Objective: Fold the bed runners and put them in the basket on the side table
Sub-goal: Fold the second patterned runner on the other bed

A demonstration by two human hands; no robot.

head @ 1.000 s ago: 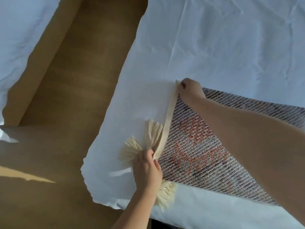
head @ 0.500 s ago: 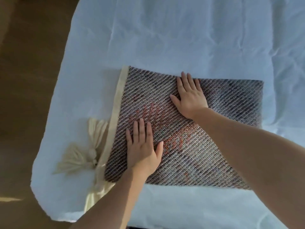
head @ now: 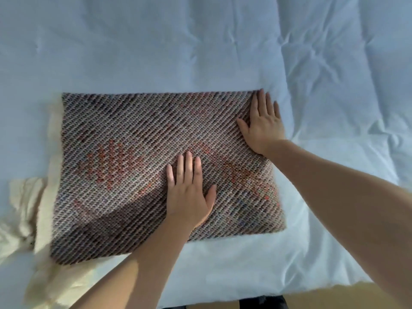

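My left hand [head: 189,197] and right hand [head: 264,126] press flat, fingers spread, gripping nothing, on the folded woven bed runner [head: 133,152] lying on the white bed [head: 200,41]; lifting carelessly could let its cream tassels [head: 20,208] drag the fold open.

Soft, cool daylight lies evenly over the white bedsheet [head: 200,41], brightest at lower centre. A curved shadow darkens the lower left of the woven runner [head: 133,141]. Slight motion blur softens everything; wide-angle bending stretches the frame's edges.
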